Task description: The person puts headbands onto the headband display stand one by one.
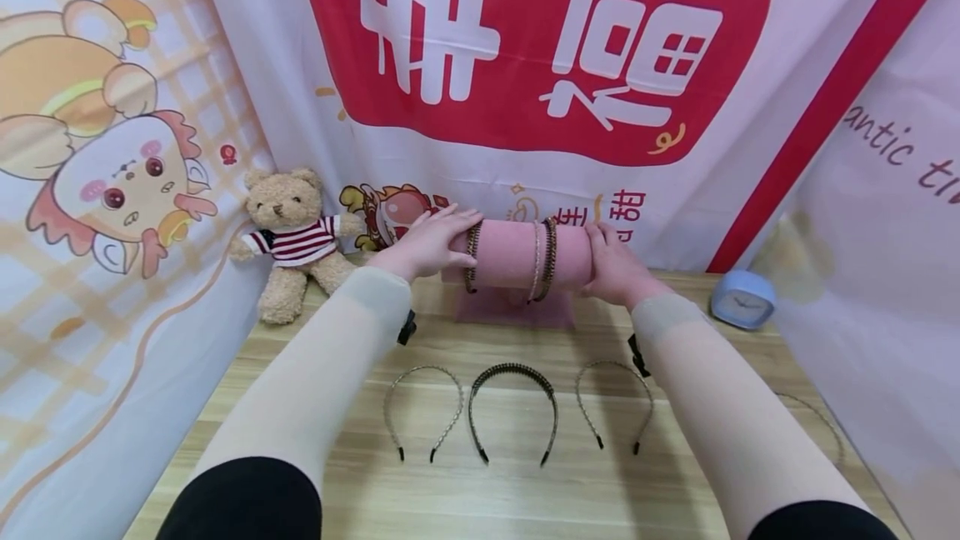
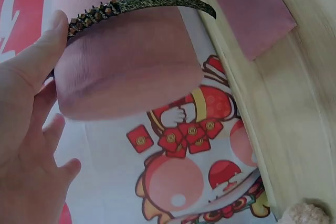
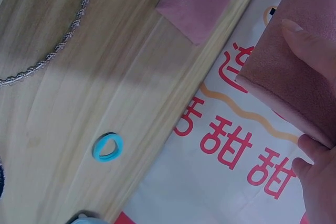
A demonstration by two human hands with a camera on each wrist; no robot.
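Observation:
A pink roll-shaped headband stand (image 1: 506, 252) stands at the back of the table. Three headbands hang over it: a dark beaded headband (image 1: 471, 261) near its left end, and a thin pale one (image 1: 537, 261) beside a dark one (image 1: 551, 261) right of middle. My left hand (image 1: 435, 242) is at the left end, with thumb and forefinger pinching the beaded headband (image 2: 131, 4); the other fingers stick out past the roll. My right hand (image 1: 618, 267) grips the right end, its thumb (image 3: 310, 45) lying along the pink surface.
In front lie a thin headband (image 1: 388, 407), a black studded one (image 1: 513, 369) and another thin one (image 1: 615, 363). A teddy bear (image 1: 288, 232) sits back left; a blue clock (image 1: 742, 300) stands back right. A teal ring (image 3: 107, 148) lies on the table. Printed cloth hangs behind.

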